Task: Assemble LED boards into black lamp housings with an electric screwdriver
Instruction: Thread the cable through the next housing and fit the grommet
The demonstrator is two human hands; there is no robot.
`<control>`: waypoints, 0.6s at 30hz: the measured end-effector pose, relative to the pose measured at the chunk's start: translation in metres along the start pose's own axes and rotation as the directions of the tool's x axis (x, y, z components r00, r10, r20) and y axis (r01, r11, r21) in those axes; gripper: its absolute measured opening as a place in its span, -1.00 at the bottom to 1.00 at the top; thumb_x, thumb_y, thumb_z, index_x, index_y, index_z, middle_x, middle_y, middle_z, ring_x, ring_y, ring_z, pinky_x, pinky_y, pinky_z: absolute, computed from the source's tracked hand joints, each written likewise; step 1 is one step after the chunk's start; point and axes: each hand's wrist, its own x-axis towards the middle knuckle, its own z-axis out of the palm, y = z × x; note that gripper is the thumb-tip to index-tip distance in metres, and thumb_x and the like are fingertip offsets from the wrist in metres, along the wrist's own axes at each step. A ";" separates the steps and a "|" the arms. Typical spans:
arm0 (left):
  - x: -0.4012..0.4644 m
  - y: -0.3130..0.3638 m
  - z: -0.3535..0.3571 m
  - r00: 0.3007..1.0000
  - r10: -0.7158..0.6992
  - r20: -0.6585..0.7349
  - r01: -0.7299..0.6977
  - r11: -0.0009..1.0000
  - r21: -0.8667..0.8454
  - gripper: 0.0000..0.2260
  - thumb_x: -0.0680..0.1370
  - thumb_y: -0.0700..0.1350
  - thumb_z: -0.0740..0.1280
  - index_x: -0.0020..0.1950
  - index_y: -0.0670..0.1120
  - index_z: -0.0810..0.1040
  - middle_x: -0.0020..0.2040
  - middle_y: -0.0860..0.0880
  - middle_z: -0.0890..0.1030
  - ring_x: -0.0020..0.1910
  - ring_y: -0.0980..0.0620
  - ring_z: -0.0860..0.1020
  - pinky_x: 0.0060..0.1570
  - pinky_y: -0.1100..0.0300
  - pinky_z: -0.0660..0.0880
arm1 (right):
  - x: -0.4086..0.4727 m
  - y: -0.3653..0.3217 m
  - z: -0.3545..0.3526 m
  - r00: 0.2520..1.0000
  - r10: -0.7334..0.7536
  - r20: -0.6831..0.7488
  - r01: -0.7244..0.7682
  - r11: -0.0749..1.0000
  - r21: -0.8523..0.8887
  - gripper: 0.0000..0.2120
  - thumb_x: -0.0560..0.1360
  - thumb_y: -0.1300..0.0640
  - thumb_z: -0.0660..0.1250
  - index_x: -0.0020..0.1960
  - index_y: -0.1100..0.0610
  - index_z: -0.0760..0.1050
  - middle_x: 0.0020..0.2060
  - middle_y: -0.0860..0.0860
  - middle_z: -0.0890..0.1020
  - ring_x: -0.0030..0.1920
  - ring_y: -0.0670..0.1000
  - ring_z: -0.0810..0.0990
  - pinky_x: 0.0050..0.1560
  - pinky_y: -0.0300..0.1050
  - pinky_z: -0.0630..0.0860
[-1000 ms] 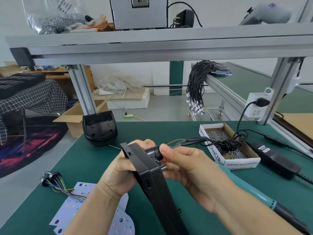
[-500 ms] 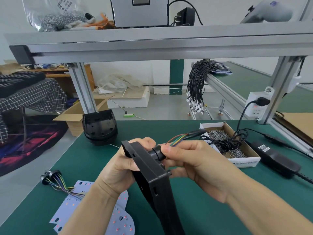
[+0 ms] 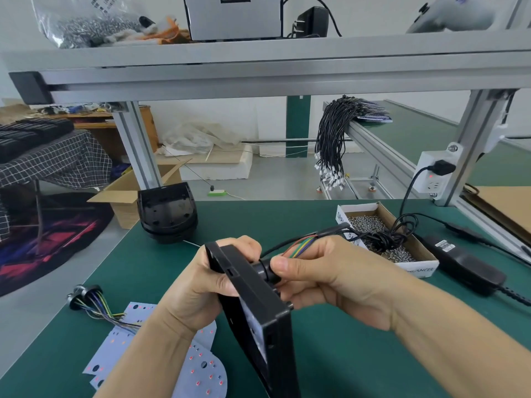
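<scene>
Housing turned, cable gland being seated

Housing (image 3: 255, 308) is held edge-on above the green table (image 3: 359, 354), a little nearer the person than a second ago. The left hand (image 3: 201, 285) wraps its rear edge, fingers curled over the top corner. The right hand (image 3: 333, 280) has slid along the round black gland (image 3: 263, 270) on the housing's side and now pinches it between thumb and fingers, with the coloured wires (image 3: 301, 247) running out behind the knuckles toward the screw box (image 3: 382, 234). This looks like the cable being pulled or twisted home; screwing appears not to have begun. Spare LED boards (image 3: 201, 366) lie left of the housing, below the left wrist, and the stacked black housings (image 3: 168, 212) stand beyond it.
</scene>
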 end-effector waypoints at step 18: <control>-0.006 -0.008 0.000 0.994 0.071 -0.080 -0.058 0.986 0.156 -0.69 0.12 -0.07 0.65 -0.21 0.00 0.66 0.00 -0.01 0.69 -0.16 0.02 0.66 -0.17 0.16 0.60 | -0.002 0.011 0.004 0.999 -0.030 0.015 0.029 0.999 0.020 -0.86 0.32 0.02 0.45 -0.27 0.09 0.67 -0.36 -0.04 0.66 -0.36 -0.12 0.61 -0.24 -0.26 0.55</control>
